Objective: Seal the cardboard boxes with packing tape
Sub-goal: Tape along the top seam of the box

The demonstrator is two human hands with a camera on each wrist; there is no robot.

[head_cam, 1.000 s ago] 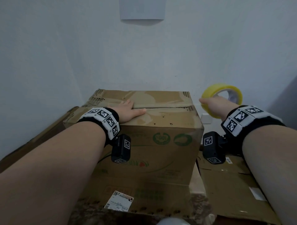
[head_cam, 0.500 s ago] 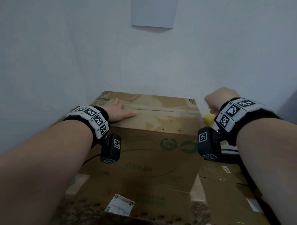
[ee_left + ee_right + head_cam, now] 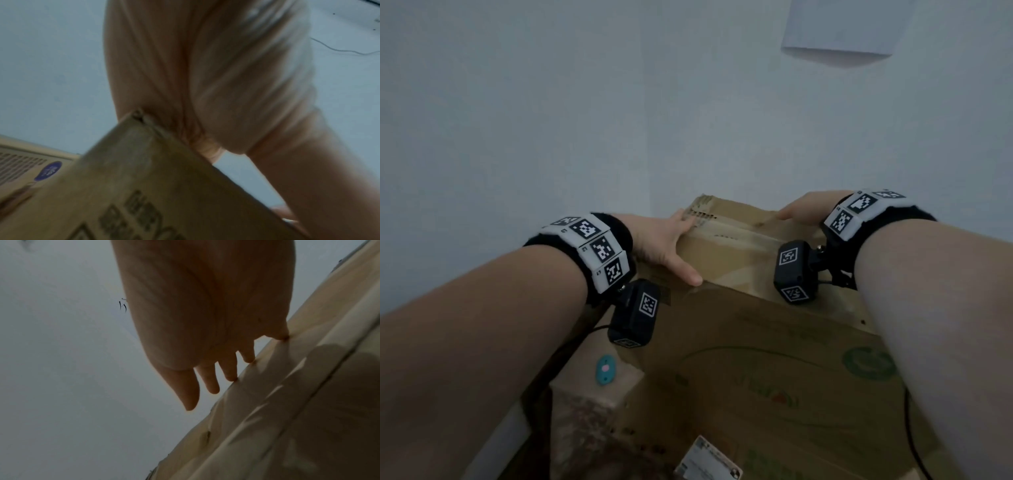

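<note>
both hands are working the top of the cardboard box [image 3: 739, 260] right now. the left hand [image 3: 657, 240] is lying over the box's left top corner, fingers laid nearly straight along the top and the thumb reaching down along the near edge; the left wrist view is showing that corner tucked up into the palm. the right hand [image 3: 803, 205] is resting on the far right of the top, and in the right wrist view its fingertips [image 3: 231, 378] are spread a little and touching the far edge of the top, nothing held in them. between the two hands a strip of tape [image 3: 736, 234] is running along the middle seam, glossy and a bit wrinkled just under the right fingers. so the seam on this box is looking taped already, and the hands seem to be pressing the strip flat or steadying the box. the tape roll is not showing in any view, so where it is i cannot tell. more cardboard is lying below and to the left, near the left wrist, with a small blue sticker [image 3: 605, 369] on it; whether that needs sealing i cannot tell.
</note>
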